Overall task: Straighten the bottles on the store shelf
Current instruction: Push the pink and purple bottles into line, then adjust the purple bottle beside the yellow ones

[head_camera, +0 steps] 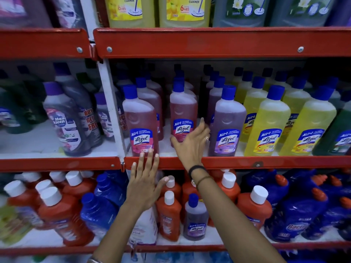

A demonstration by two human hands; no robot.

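Note:
Blue-capped cleaner bottles stand in rows on the middle shelf (266,161). My right hand (190,145) wraps the lower part of the middle pink bottle (182,111), thumb on its left side and fingers on its right. That bottle stands upright, set further back than the left pink bottle (139,120) and the purple bottle (228,120) beside it. My left hand (144,185) is spread flat with nothing in it, in front of the shelf's red edge. Its fingertips reach the base of the left pink bottle.
Yellow bottles (266,120) fill the row to the right of the purple one. Dark bottles with purple caps (64,118) stand in the left bay behind a white upright post (112,103). Orange and blue bottles (169,211) crowd the shelf below, and large jugs (182,10) stand above.

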